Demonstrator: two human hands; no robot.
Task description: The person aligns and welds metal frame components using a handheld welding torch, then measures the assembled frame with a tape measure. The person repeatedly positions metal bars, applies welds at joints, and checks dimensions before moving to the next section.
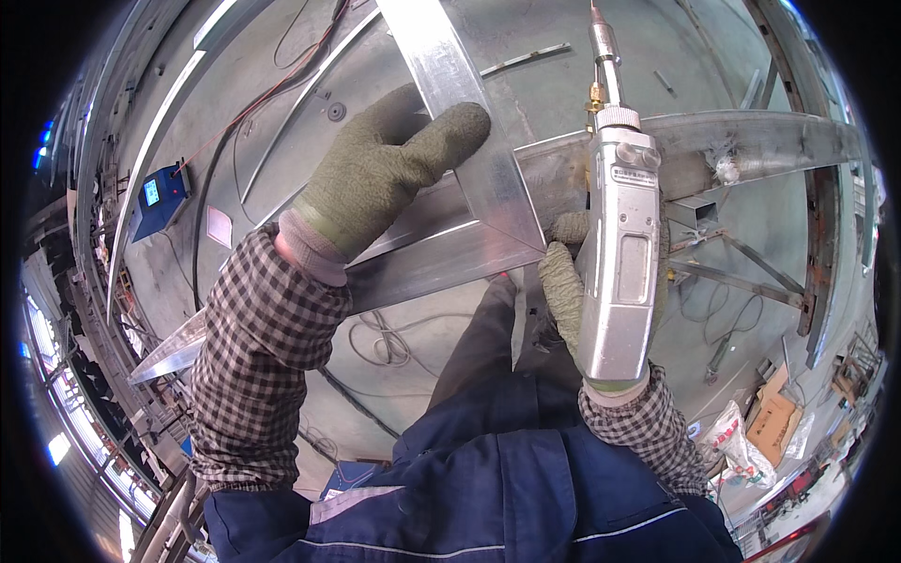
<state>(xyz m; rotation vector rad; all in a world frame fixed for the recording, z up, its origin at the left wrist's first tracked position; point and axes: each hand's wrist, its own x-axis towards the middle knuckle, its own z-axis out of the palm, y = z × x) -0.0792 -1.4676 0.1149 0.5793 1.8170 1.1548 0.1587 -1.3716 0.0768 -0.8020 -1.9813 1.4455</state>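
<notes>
My left hand (pixel 375 178), in a thick green glove, is closed around a shiny square metal tube (pixel 441 70). Its thumb lies across the tube's upper face, and the other fingers are partly hidden behind it. That tube meets a second metal tube (pixel 422 267) in a slanted corner joint in front of my body. My right hand (pixel 565 281), gloved alike, grips a silver handheld laser welding gun (pixel 619 253) from beneath, so most of its fingers are out of sight. The gun's narrow nozzle (pixel 603 42) points away from me, beyond the joint and to its right.
A grey metal beam (pixel 779 145) extends to the right, with a rough patch on top. On the left floor stands a blue box with a screen (pixel 161 202), beside dark hoses. A looped cable (pixel 385 342) lies below the tubes. Cardboard (pixel 775 413) and a white bag (pixel 737 446) lie at lower right.
</notes>
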